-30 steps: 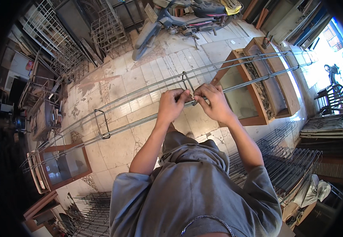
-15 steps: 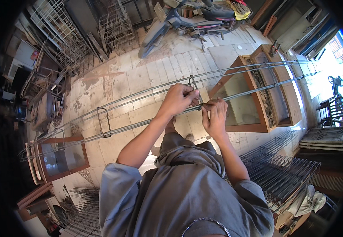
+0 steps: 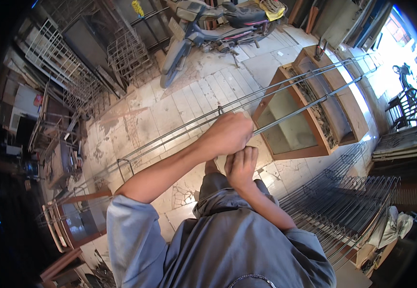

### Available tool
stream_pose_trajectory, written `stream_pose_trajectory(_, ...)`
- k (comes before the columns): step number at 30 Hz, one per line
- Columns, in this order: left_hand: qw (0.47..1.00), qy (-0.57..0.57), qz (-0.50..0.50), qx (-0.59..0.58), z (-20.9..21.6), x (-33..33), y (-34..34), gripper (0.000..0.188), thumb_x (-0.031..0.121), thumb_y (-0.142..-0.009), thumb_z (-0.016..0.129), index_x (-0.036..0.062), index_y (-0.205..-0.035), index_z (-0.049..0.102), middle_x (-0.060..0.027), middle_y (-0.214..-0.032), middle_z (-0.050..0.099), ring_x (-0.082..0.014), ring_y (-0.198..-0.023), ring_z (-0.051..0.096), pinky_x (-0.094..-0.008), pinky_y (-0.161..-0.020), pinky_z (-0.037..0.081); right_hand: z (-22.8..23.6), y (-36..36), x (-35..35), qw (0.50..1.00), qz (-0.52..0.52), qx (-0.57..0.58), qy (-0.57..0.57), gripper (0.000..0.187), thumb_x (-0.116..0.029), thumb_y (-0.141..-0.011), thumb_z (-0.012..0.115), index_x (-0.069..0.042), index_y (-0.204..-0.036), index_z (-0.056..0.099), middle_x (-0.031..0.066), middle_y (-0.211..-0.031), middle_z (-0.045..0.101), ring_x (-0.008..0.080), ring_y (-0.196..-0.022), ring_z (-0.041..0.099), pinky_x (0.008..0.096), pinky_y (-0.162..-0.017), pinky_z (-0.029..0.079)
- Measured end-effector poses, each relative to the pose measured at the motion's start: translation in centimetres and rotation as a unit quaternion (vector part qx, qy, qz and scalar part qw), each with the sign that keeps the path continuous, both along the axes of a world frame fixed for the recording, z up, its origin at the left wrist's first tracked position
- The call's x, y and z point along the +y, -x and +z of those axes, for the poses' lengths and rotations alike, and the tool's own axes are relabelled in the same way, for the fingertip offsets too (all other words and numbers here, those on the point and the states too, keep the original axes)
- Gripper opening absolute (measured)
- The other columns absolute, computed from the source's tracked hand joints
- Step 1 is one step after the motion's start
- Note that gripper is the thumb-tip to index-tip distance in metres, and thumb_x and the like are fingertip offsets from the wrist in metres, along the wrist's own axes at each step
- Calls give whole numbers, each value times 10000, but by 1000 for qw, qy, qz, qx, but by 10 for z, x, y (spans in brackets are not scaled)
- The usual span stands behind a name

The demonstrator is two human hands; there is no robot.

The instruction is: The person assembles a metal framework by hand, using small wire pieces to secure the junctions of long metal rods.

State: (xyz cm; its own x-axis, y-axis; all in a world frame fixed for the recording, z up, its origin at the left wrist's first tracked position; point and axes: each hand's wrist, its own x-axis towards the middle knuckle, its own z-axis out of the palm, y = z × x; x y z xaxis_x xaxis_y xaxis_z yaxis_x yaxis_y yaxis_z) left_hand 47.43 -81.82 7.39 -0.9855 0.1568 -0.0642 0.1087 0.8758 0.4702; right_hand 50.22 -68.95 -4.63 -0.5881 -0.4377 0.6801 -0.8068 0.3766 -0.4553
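A long steel bar cage (image 3: 290,115) runs across in front of me, its thin rods joined by rectangular wire stirrups (image 3: 120,170). My left hand (image 3: 230,132) is closed in a fist over the near rods, beside a stirrup whose top corner (image 3: 220,110) shows behind it. Just below and nearer to me is my right hand (image 3: 242,165), its fingers curled in and close to the left fist. Whatever either hand grips is hidden by the fingers.
Wooden cabinets with glass stand under the cage's right part (image 3: 321,149) and left end (image 3: 93,196). Bent wire frames (image 3: 347,201) are piled at lower right. A motorcycle (image 3: 208,36) is parked at the back, with wire mesh racks (image 3: 129,55) to its left.
My left hand has turned over into a fist above the near rods. My right hand has come off the rods, down and left toward me. The view has shifted and tilted slightly.
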Motion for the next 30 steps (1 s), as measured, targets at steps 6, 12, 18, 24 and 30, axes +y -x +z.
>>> stream_pose_trajectory(6, 998, 7, -57, 0, 3, 1, -6, 101, 93, -744, 684, -5, -721, 685, -224, -689, 622, -399, -705, 654, -446, -661, 520, 5, -9, 7, 997, 24, -61, 36, 374, 12, -791, 638, 66, -1140, 515, 242, -993, 512, 386, -848, 495, 464, -760, 434)
stream_pose_trajectory(12, 990, -99, 90, 44, -36, -19, -50, 450, 306, -754, 795, 41, -1071, 618, -111, -1023, 657, -284, -948, 651, -385, -831, 517, -13, 17, 57, 979, 1, -164, 119, 371, 10, -845, 623, 21, -1199, 513, 194, -1073, 568, 279, -841, 556, 367, -736, 480)
stream_pose_trajectory(18, 953, -140, 206, 173, -72, 15, -63, 195, 92, -819, 726, 12, -984, 659, -121, -950, 669, -283, -866, 667, -356, -758, 538, -26, 20, 85, 964, -43, -236, 118, 230, -13, -889, 607, 10, -1117, 584, 126, -954, 587, 179, -715, 543, 311, -693, 466)
stream_pose_trajectory(24, 941, -164, 199, 219, -75, 17, -64, 71, 28, -798, 724, 0, -856, 693, -118, -898, 680, -275, -836, 672, -350, -748, 535, -29, 17, 97, 953, -42, -275, 118, 251, 34, -862, 596, 15, -1112, 588, 127, -943, 592, 199, -682, 558, 326, -668, 475)
stream_pose_trajectory(30, 957, -187, 137, 176, -71, -1, -54, 67, 1, -788, 717, -8, -834, 668, -112, -866, 676, -252, -811, 659, -341, -737, 514, -15, 24, 93, 949, -42, -275, 150, 230, 27, -875, 603, 3, -1104, 597, 118, -927, 609, 172, -673, 579, 297, -649, 475)
